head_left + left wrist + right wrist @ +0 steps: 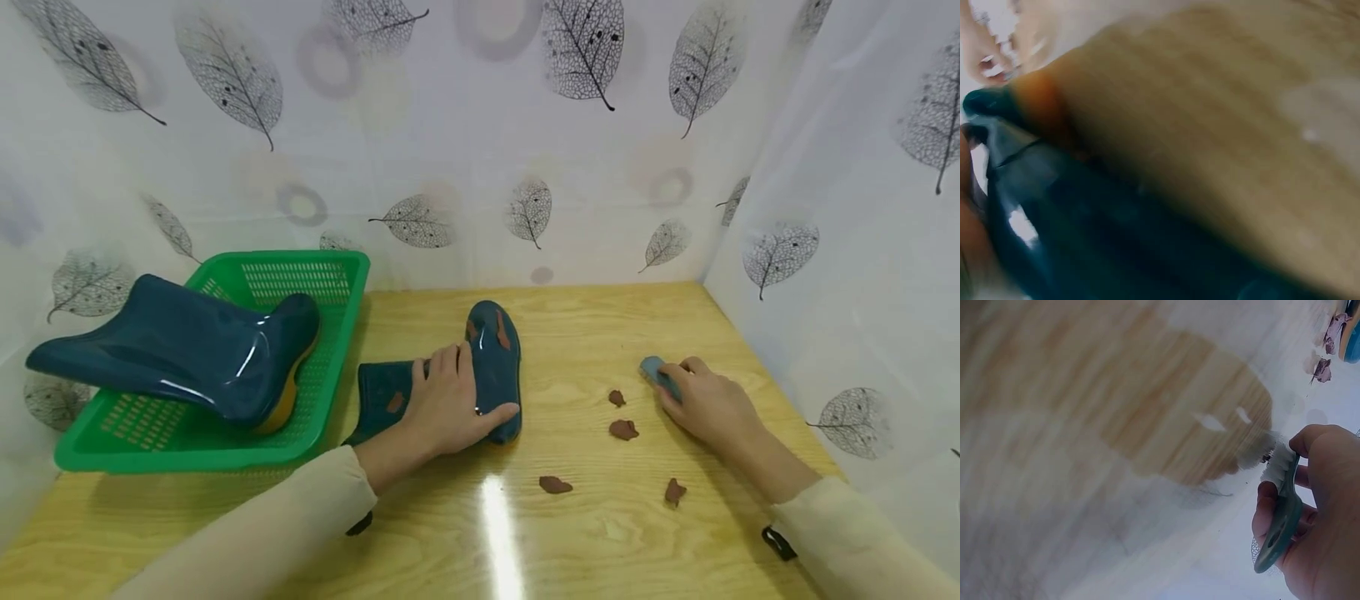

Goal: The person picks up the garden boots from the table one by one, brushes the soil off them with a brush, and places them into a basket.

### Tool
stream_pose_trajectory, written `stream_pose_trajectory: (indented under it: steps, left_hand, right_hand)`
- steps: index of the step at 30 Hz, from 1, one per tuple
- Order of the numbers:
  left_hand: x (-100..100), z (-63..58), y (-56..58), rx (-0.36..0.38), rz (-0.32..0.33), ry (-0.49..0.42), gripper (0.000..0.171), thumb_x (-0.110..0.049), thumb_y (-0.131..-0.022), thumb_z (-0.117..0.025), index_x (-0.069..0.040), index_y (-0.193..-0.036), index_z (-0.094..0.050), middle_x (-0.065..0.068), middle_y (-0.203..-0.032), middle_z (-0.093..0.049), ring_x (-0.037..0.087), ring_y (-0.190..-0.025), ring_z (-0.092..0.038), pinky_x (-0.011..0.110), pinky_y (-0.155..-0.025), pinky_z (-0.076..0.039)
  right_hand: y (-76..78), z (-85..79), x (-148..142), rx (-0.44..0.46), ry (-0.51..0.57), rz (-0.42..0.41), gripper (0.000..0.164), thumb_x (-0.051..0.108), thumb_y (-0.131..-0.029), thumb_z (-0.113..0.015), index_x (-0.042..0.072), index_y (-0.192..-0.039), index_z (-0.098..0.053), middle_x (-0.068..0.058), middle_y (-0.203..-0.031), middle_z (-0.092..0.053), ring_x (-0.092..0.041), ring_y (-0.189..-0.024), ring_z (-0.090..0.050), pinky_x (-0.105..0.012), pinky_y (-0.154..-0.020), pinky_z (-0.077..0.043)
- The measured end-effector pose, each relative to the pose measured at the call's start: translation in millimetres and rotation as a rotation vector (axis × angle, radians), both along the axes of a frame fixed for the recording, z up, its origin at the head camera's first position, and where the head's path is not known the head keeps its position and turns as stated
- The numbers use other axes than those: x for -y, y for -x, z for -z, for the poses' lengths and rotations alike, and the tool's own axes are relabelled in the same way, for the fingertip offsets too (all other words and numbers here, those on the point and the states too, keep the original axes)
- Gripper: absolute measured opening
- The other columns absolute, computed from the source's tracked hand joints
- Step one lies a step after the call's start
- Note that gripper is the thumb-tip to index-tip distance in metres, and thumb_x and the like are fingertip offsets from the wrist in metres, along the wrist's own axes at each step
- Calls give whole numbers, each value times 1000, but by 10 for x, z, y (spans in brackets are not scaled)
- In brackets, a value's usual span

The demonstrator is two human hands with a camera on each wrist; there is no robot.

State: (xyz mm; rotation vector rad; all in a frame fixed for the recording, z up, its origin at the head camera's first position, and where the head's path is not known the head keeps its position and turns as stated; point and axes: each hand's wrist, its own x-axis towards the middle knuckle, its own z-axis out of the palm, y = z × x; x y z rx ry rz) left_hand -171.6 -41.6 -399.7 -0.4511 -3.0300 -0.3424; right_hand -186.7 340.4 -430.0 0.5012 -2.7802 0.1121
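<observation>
A dark teal rubber boot (495, 379) lies on its side on the wooden table, its toe pointing away and its shaft to the left. Reddish-brown patches (502, 329) cling to its foot and shaft. My left hand (446, 408) grips it at the ankle, thumb spread across the foot. In the blurred left wrist view the boot (1085, 219) fills the lower part. To the right, my right hand (708, 404) holds a small teal brush (660, 379) close to the table. Its white bristles (1280, 465) show in the right wrist view.
A green plastic basket (341, 358) stands at the left with a second rubber boot (187, 350) leaning over its rim. Several reddish-brown lumps (623, 429) lie between my hands. A white leaf-patterned curtain (465, 150) borders the table at the back and right.
</observation>
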Motion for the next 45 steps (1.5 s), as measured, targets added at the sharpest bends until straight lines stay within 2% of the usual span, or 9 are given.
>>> stream_pose_trajectory:
  steps: [3, 7, 12, 17, 25, 31, 38, 42, 45]
  left_hand:
    - [-11, 86, 27, 10, 11, 43, 114, -86, -82, -43, 2, -153, -29, 21, -151, -38, 36, -140, -35, 62, -109, -26]
    - [-17, 129, 30, -6, 24, 88, 116, -88, -80, -42, 3, -152, -34, 22, -149, -43, 38, -138, -39, 63, -108, -28]
    - [-22, 128, 68, -14, 32, 126, 118, -90, -79, -39, 2, -152, -35, 21, -147, -46, 36, -135, -42, 63, -106, -28]
    - [-16, 119, 99, -3, 43, 161, 119, -92, -77, -36, -1, -154, -34, 19, -146, -47, 35, -134, -44, 63, -106, -29]
    - [-11, 100, 64, 24, 130, 178, 116, -91, -78, -38, -2, -153, -35, 21, -146, -47, 38, -133, -46, 65, -108, -26]
    - [-13, 90, 67, 15, 150, 225, 115, -92, -78, -34, -4, -154, -35, 20, -147, -48, 35, -133, -46, 65, -107, -28]
    - [-5, 92, 52, 32, 169, 227, 114, -91, -79, -33, -6, -156, -32, 19, -150, -45, 35, -136, -43, 65, -109, -27]
    - [26, 31, 38, 54, 175, 211, 107, -88, -85, -28, -8, -158, -28, 17, -153, -42, 35, -139, -42, 66, -111, -25]
    - [95, -108, 63, 90, 163, 164, 92, -77, -94, -25, -10, -157, -30, 14, -152, -45, 34, -137, -45, 65, -111, -25]
  right_hand:
    - [4, -14, 14, 19, 1, 3, 36, 22, -90, -70, -1, -117, -68, -27, -102, -62, -24, -53, -60, -34, -41, -44]
    - [-11, -14, 20, 38, -1, 6, 37, 22, -90, -69, -1, -118, -68, -27, -103, -61, -23, -52, -59, -33, -40, -42]
    - [-7, -13, 17, 16, -1, 2, 36, 21, -89, -71, -1, -118, -68, -26, -102, -62, -22, -52, -59, -31, -40, -42]
    - [4, -22, 26, 55, 8, 17, 37, 22, -92, -68, 0, -121, -66, -26, -105, -61, -24, -55, -60, -34, -42, -44]
    - [-8, -24, 13, 82, 6, 29, 37, 23, -92, -67, 0, -121, -66, -26, -107, -61, -27, -61, -63, -35, -45, -46]
    - [5, -24, 12, 67, 4, 20, 37, 23, -92, -67, 0, -121, -66, -26, -106, -61, -28, -62, -63, -38, -46, -48]
    - [20, -41, 27, 63, 2, 16, 37, 22, -92, -67, -1, -120, -67, -25, -104, -62, -27, -62, -63, -37, -46, -48]
    - [13, -55, 37, 53, 8, 10, 36, 22, -91, -68, -1, -119, -67, -26, -104, -62, -30, -64, -64, -38, -46, -48]
    - [-5, -56, 31, 47, 15, 9, 36, 21, -91, -69, -1, -118, -67, -27, -104, -62, -32, -63, -65, -39, -45, -48]
